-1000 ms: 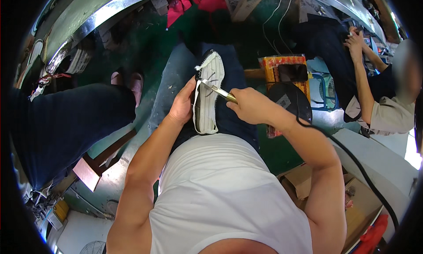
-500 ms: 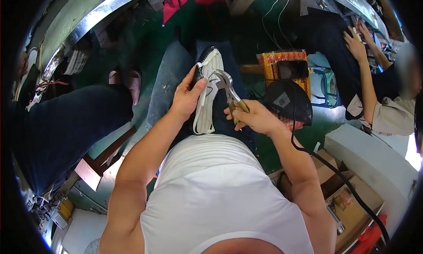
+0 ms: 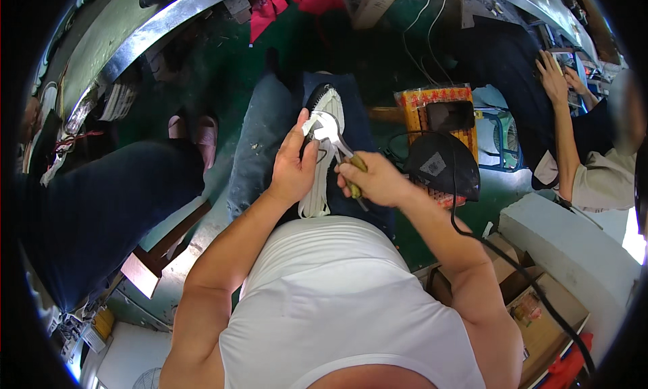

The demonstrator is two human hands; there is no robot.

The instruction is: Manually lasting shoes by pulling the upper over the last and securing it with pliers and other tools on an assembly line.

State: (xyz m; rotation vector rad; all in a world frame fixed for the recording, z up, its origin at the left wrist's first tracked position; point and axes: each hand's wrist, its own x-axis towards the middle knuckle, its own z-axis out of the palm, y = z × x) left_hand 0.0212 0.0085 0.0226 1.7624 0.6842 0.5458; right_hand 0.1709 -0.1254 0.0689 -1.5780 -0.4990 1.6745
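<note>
Two hands (image 3: 295, 170), one shoe (image 3: 320, 182) held, one pair of pliers (image 3: 329, 130) gripped

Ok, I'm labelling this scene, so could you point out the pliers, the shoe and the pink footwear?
Pliers (image 3: 328, 127): head view, on the bright metal end.
Shoe (image 3: 322, 175): head view, on the pale sole.
Pink footwear (image 3: 208, 135): head view, on the upper of the right-hand one.

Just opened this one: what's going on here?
A seated person has a black-and-white shoe on their lap, its pale, marked face up. Their left hand is against its left side; their right hand grips metal pliers, whose head is over the shoe near the left fingertips. Glare hides whether the pliers are biting anything.
</note>
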